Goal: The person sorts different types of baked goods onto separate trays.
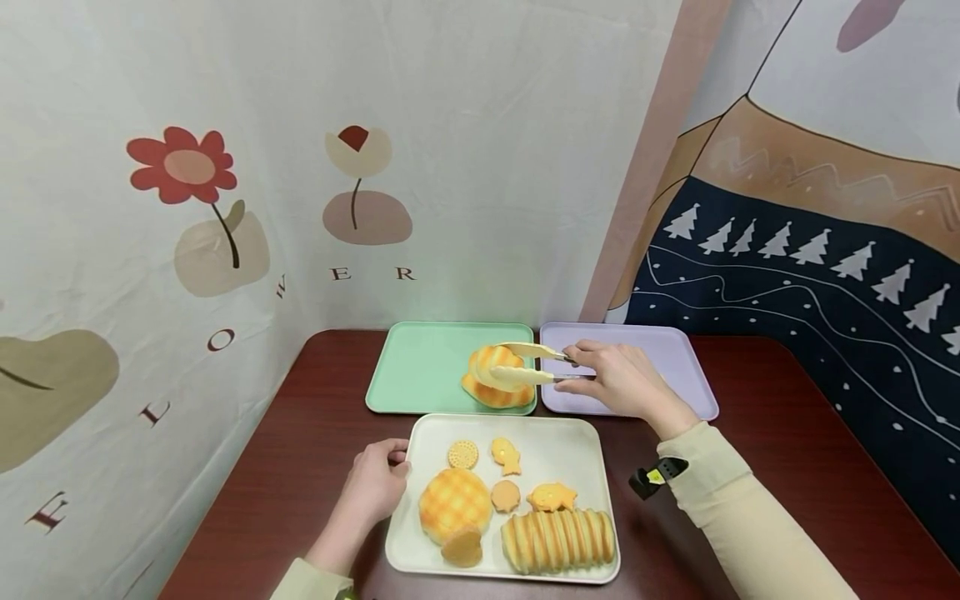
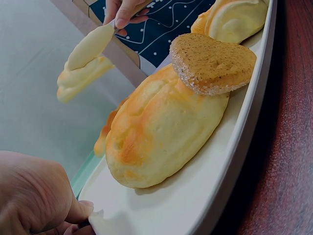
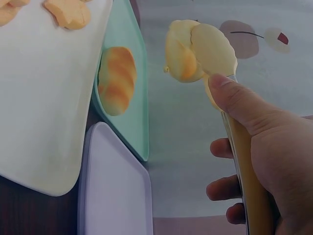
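A bun (image 1: 486,363) is held aloft in tongs (image 1: 528,377), gripped by the right hand (image 1: 622,379), over a lower bread (image 1: 491,398) at the green tray (image 1: 420,367)'s near right corner; the white tray (image 1: 551,450)'s left edge is pinched by the left hand (image 1: 378,482). If pressure were eased unevenly, the bun could be tipped off the rounded bread and over the green tray's near edge.

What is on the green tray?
One roll lies on the green tray. In the head view, another bread in the tongs partly covers it. The tray surface under the roll cannot be seen.
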`<state>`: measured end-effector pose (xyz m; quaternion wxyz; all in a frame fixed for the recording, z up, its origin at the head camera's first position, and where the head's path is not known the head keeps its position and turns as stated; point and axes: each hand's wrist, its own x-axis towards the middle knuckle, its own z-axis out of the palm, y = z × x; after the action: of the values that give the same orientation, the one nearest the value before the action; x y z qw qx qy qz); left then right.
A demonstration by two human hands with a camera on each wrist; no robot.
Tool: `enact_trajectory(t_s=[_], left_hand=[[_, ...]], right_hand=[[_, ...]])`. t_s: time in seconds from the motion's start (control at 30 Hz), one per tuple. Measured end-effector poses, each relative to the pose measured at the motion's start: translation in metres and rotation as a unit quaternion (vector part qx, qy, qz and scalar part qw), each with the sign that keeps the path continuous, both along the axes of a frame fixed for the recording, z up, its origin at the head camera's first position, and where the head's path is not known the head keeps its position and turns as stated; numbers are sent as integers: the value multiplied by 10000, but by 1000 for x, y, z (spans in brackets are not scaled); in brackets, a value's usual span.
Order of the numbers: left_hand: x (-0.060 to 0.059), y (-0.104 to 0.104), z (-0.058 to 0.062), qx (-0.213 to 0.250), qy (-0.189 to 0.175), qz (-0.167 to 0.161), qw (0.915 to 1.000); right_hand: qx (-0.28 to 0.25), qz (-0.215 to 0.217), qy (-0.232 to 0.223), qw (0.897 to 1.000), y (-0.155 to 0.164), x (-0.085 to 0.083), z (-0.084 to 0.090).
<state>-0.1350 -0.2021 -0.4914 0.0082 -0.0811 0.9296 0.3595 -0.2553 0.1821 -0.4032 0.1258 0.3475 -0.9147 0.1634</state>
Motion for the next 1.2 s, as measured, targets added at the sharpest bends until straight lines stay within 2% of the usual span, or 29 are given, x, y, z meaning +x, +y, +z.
enact_trajectory(t_s=[0.33, 0.6, 0.9, 1.2], left_hand=[[-1, -1, -4, -34, -44, 80, 10000], [-1, -2, -3, -37, -20, 86, 10000], [0, -1, 0, -49, -46, 108, 9999], [0, 0, -1, -12, -64, 141, 9999]], right_hand=[[81, -95, -14, 9999, -1, -15, -3], [103, -423, -379, 9983, 1, -28, -9], [140, -689, -569, 9959, 2, -42, -22], [169, -810, -334, 9960, -1, -51, -34]])
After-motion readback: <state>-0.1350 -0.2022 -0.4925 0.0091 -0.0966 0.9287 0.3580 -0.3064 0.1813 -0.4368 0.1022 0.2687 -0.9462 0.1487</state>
